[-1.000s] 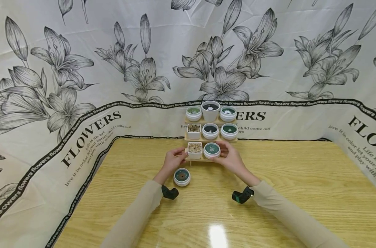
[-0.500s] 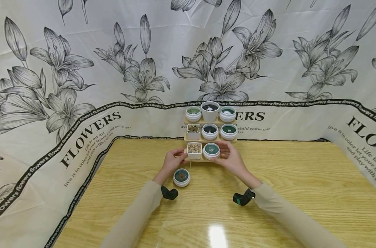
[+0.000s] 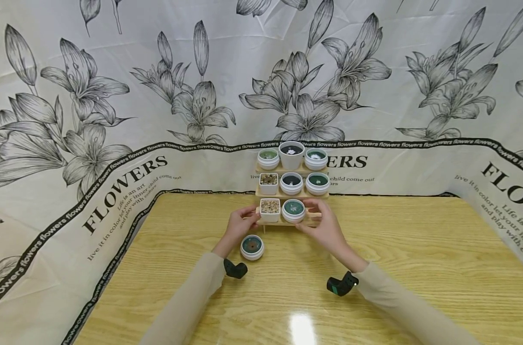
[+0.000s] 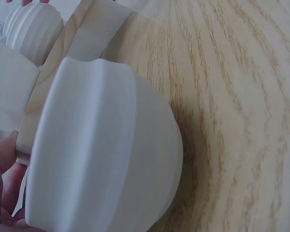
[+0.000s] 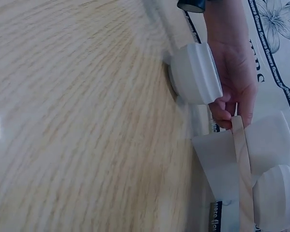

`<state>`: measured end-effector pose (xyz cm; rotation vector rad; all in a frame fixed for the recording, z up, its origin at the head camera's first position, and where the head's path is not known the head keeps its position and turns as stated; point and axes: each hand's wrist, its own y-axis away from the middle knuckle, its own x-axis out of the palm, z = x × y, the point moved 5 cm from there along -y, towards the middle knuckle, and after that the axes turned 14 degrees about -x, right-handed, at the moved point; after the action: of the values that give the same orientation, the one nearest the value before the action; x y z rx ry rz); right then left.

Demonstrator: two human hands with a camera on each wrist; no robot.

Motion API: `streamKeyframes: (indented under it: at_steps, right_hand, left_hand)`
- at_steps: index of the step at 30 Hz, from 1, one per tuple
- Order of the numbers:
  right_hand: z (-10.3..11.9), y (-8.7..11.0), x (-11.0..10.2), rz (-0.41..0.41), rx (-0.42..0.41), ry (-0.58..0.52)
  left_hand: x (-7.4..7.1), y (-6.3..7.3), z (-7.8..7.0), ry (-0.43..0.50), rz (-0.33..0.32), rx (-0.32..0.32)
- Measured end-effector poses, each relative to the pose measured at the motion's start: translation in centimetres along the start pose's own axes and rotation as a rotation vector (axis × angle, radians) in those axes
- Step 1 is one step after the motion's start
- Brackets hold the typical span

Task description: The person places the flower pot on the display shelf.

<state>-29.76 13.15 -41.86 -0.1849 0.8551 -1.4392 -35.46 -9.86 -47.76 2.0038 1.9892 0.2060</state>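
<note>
In the head view my left hand [image 3: 238, 225] pinches the left end of a tiered wooden stand's lowest shelf [image 3: 283, 223]; the right wrist view shows thumb and fingers on either side of the board [image 5: 242, 169]. Beside it on that shelf sits a square white pot of pebbles [image 3: 270, 210]. A round white pot with a teal filling [image 3: 293, 211] stands to its right. My right hand [image 3: 329, 229] is at this pot's right side, fingers spread and fingertips close to its rim; whether they touch is unclear. Another round pot [image 3: 252, 247] stands on the table by my left wrist.
Behind, the middle shelf carries a square pebble pot [image 3: 268, 183] and two round pots. On the top shelf, a taller pot [image 3: 291, 155] stands between two round ones. A floral cloth [image 3: 192, 167] hangs behind the wooden table [image 3: 399, 249].
My right hand has drawn slightly right, away from the teal-filled pot, and more of the shelf shows between them. The pot and my left hand have stayed in place.
</note>
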Motion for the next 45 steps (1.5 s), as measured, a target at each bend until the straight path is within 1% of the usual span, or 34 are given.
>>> streamKeyframes:
  at_steps: [5, 11, 13, 15, 18, 20, 24, 27, 29, 33, 36, 39, 45]
  right_hand:
    - [0.5, 1.1, 0.2, -0.012, -0.045, 0.056]
    - [1.0, 2.4, 0.8, -0.061, -0.052, 0.030]
    - [1.6, 2.8, 1.1, -0.089, -0.061, 0.011]
    - [2.7, 3.1, 1.3, -0.095, -0.080, 0.007]
    - [4.1, 3.5, 1.7, -0.085, -0.101, 0.010]
    - [4.6, 3.8, 2.2, -0.070, -0.109, 0.006]
    - [3.3, 4.4, 3.6, -0.038, -0.085, -0.033]
    - [1.8, 4.9, 4.8, 0.014, -0.041, -0.076]
    - [1.4, 5.1, 5.5, 0.047, -0.009, -0.118]
    - [0.9, 5.3, 6.6, 0.097, 0.084, -0.198]
    - [0.8, 5.4, 7.4, 0.121, 0.147, -0.227]
    - [0.7, 5.3, 7.9, 0.134, 0.180, -0.233]
    - [0.7, 4.8, 9.0, 0.165, 0.210, -0.252]
  left_hand:
    - [0.0, 0.0, 0.0, 0.005, 0.004, -0.001]
    - [0.0, 0.0, 0.0, 0.006, 0.002, -0.001]
    - [0.0, 0.0, 0.1, 0.008, 0.001, -0.002]
    - [0.0, 0.0, 0.1, 0.012, 0.001, -0.002]
    - [0.0, 0.0, 0.1, 0.011, -0.003, -0.005]
    - [0.0, 0.0, 0.1, 0.009, -0.005, -0.007]
    - [-0.1, -0.1, 0.1, 0.006, -0.003, -0.011]
    - [-0.1, 0.0, 0.0, 0.001, 0.000, -0.007]
    - [-0.1, 0.0, 0.0, -0.001, -0.002, -0.004]
    - [-0.1, 0.1, 0.0, -0.006, -0.007, 0.004]
    - [-0.1, 0.1, 0.0, -0.009, -0.008, 0.007]
    - [0.0, 0.0, 0.1, -0.002, -0.005, 0.008]
    - [0.0, -0.3, 0.1, 0.014, 0.010, 0.028]
